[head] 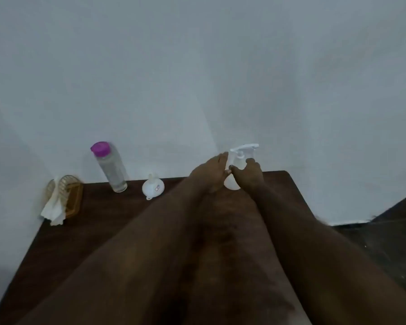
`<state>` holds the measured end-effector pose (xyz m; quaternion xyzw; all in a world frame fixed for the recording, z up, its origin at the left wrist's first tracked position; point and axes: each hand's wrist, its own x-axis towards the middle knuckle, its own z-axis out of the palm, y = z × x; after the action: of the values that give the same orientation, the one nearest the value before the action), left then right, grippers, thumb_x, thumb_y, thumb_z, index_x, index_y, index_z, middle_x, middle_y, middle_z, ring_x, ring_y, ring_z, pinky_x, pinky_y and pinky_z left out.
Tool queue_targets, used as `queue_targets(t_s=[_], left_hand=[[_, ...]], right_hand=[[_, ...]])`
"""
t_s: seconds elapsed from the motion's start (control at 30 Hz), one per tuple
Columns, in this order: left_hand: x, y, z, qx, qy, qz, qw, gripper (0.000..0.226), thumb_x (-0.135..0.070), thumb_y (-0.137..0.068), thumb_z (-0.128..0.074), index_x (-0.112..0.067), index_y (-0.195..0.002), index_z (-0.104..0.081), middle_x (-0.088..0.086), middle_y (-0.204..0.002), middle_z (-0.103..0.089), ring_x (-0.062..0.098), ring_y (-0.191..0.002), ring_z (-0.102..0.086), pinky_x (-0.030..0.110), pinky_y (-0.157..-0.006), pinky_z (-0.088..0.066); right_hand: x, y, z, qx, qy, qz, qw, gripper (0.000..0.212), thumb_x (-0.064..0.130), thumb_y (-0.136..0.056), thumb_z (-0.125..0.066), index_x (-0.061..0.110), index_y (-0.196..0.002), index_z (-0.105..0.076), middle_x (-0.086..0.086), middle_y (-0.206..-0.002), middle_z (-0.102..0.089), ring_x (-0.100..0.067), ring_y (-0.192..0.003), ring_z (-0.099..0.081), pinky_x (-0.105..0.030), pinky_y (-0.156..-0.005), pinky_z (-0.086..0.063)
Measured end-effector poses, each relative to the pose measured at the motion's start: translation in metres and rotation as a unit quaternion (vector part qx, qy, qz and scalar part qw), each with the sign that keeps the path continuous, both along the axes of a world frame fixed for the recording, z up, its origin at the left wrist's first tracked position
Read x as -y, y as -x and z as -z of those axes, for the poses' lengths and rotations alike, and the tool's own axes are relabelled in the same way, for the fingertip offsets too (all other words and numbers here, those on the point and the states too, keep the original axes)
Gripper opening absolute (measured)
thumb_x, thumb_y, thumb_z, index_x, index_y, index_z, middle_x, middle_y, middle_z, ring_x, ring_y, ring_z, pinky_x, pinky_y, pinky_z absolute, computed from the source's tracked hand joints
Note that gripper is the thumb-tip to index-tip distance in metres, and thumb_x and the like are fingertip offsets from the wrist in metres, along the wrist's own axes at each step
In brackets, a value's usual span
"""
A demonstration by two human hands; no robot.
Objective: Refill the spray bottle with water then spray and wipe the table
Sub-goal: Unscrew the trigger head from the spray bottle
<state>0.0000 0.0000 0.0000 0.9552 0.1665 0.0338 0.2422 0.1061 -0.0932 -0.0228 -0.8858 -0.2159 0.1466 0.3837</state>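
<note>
Amber see-through plastic holder (73, 195) sits at the far left corner of the dark brown wooden table (92, 231). Crumpled white tissues (53, 212) spill from it over the table's left edge. To its right, a tall clear plastic bottle with a purple cap (111, 170) stands upright near the pale wall (197, 66). Next comes a small white plastic funnel (152, 186), resting wide mouth down with its spout up.

Further right, the left hand (211, 174) lies against the left flank of the white plastic spray bottle (237, 158), fingers reaching up nearly straight. Through the blur I cannot tell whether it grips or only steadies. The spray bottle stands upright at the table's far edge, right of centre. It has a rounded milky body, a narrow neck and a white trigger head pointing right. The right hand (250, 172) holds its shoulder, fingers curled over it and thumb across the front. Both bare forearms stretch over the table's middle and hide most of the bottle's body.
</note>
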Motion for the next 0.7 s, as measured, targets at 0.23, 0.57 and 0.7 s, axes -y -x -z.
queue_targets(t_s=[0.23, 0.57, 0.7], left_hand=[[-0.029, -0.062, 0.035, -0.041, 0.063, -0.043, 0.996, 0.073, -0.021, -0.095, -0.054, -0.020, -0.153, -0.010, 0.008, -0.153, -0.035, 0.028, -0.137, -0.040, 0.045, -0.112, -0.035], [-0.054, -0.068, 0.090, 0.011, 0.117, -0.066, 0.991, 0.068, -0.008, -0.092, -0.051, -0.015, -0.153, -0.020, 0.009, -0.150, -0.040, 0.026, -0.135, -0.041, 0.033, -0.109, -0.035], [-0.057, -0.042, 0.104, 0.039, 0.118, -0.087, 0.988, 0.068, -0.010, -0.088, -0.057, -0.014, -0.150, -0.027, 0.007, -0.148, -0.043, 0.024, -0.134, -0.042, 0.031, -0.107, -0.036]], right_hand=[[-0.037, -0.053, 0.055, -0.077, -0.013, 0.041, 0.996, 0.058, 0.031, -0.087, -0.070, -0.002, -0.130, -0.051, -0.018, -0.129, -0.060, -0.034, -0.118, -0.058, -0.040, -0.097, -0.049], [-0.048, -0.063, 0.104, 0.079, -0.056, 0.010, 0.995, 0.041, 0.039, -0.095, -0.059, 0.003, -0.115, -0.057, -0.013, -0.115, -0.065, -0.032, -0.110, -0.061, -0.030, -0.081, -0.040], [-0.047, -0.034, 0.107, 0.130, -0.055, -0.077, 0.987, 0.040, 0.039, -0.096, -0.058, 0.005, -0.117, -0.058, -0.012, -0.114, -0.068, -0.029, -0.105, -0.063, -0.028, -0.079, -0.040]])
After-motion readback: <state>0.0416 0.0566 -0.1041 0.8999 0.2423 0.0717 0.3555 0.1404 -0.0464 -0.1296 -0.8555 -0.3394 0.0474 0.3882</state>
